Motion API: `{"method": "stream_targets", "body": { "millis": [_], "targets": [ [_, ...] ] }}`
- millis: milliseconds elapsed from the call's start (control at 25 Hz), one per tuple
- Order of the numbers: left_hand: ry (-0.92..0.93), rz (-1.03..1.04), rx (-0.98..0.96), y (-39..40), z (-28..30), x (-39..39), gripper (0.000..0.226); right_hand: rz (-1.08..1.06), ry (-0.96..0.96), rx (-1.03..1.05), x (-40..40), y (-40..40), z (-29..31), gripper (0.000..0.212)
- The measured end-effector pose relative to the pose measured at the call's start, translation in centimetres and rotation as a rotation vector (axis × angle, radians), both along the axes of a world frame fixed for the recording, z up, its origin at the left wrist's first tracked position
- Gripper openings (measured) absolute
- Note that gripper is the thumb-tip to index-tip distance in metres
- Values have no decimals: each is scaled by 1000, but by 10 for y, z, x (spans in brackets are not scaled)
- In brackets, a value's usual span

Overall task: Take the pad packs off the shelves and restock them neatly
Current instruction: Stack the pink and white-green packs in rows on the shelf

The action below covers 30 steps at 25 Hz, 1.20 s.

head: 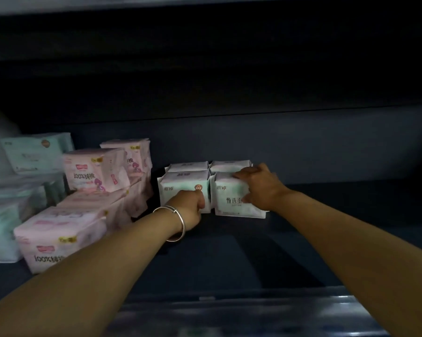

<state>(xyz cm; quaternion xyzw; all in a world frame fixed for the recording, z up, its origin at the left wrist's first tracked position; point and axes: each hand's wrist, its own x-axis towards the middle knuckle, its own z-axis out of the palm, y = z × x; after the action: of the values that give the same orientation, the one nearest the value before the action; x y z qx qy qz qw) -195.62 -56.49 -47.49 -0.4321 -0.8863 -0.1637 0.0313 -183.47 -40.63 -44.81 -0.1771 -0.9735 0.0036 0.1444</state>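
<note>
4 mint-green pad packs (206,181) are sitting in a tidy 2-by-2 block on the dark shelf (229,251). The left hand (191,205) is pressing curled fingers against the front-left pack, while the right hand (258,188) is gripping the front-right one, likely squaring them together. Soft, crinkly plastic wrappers look pillowy; pink packs (95,169) are leaning jumbled beside.
</note>
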Motion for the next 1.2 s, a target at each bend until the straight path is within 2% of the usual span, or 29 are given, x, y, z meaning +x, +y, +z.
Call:
{"method": "stream_targets", "body": {
  "millis": [240, 480, 680, 760, 880, 1040, 1200],
  "targets": [
    [-2, -4, 68, 4, -11, -11, 26, -83, 16, 86, -25, -1, -9, 64],
    [5, -15, 72, 6, -11, -9, 25, -120, -8, 54, -32, -1, -12, 68],
    [41, -6, -11, -4, -5, 7, 31, -79, 19, 85, -18, -18, -9, 77],
    [79, -6, -39, -14, 0, 19, 33, -25, -4, 91, -4, -33, -7, 75],
    [128, -16, -46, -31, 9, 44, 32, 36, -34, 97, 25, -58, -6, 59],
    [204, -34, -23, -62, 15, 91, 32, 57, 39, 12, 76, -92, -7, 45],
    [234, -79, 23, -106, -2, 150, 34, 135, 60, -24, 140, -137, -30, 48]
  ]
}}
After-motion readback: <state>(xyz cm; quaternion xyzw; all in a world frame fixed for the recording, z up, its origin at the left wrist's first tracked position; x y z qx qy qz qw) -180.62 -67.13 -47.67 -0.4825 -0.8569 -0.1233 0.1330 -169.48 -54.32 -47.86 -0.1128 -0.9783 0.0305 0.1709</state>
